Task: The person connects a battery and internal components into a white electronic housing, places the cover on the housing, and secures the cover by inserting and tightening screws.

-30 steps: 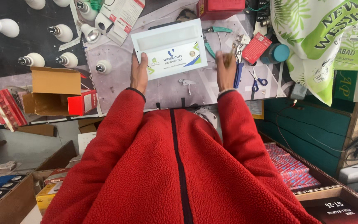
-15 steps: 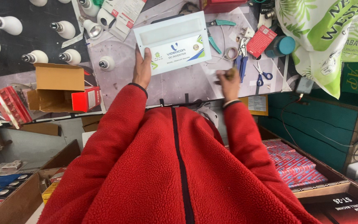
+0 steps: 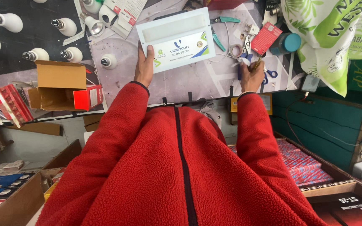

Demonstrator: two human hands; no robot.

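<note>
My left hand [image 3: 144, 66] grips the lower left edge of a flat white rectangular panel [image 3: 174, 38] with a coloured label, and it lies on the grey worktop [image 3: 197, 79]. Off to the right, my right hand [image 3: 251, 76] is closed around a small blue-handled tool [image 3: 240, 69] among loose tools, apart from the panel. Blue-handled scissors [image 3: 270, 74] lie just right of that hand. My red fleece sleeves and jacket fill the lower part of the view.
Several white bulbs [image 3: 34, 54] lie on a dark mat at the left. An open cardboard box [image 3: 59, 83] and a small red box [image 3: 88, 97] sit below them. Teal pliers [image 3: 225, 19], a red card [image 3: 266, 37], a teal lid [image 3: 290, 42] and green-white bags [image 3: 332, 37] crowd the right.
My right hand let go of the panel's right edge and moved right to the tools, closing on one. The left hand keeps its hold on the panel.
</note>
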